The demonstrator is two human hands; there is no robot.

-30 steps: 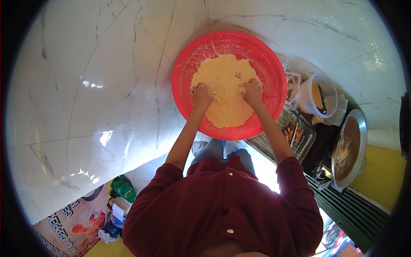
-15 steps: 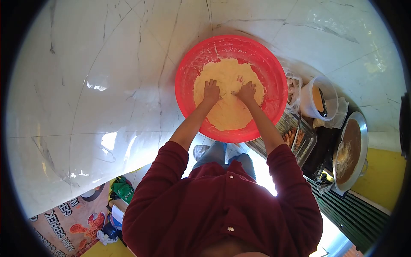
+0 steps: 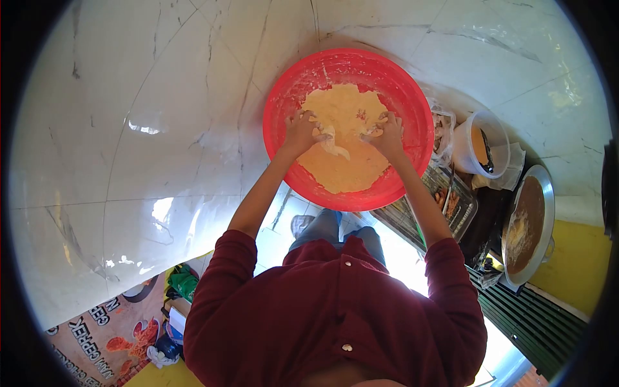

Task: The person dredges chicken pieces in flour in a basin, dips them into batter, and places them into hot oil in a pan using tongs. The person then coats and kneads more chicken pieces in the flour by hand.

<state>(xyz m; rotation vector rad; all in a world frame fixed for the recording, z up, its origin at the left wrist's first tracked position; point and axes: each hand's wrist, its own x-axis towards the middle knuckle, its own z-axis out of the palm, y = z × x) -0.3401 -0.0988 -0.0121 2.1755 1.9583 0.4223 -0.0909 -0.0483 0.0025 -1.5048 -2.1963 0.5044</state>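
A wide red basin holds a bed of pale yellow flour. At the left side of the flour, my left hand has its fingers curled around a pale flour-coated piece, whose lower end trails toward the middle. What kind of piece it is cannot be made out. Across from it, my right hand is bent inward with fingers closed at the flour's right edge. Something pale shows by its fingertips, too small to name.
Right of the basin stand a clear plastic tub with orange-brown contents and a wire-racked tray with fried pieces. Farther right is a large metal pan of brown liquid. A marble-patterned surface lies left.
Both hands have moved apart, from lying flat on the flour to curling inward at its sides. A pale piece now shows at my left hand.
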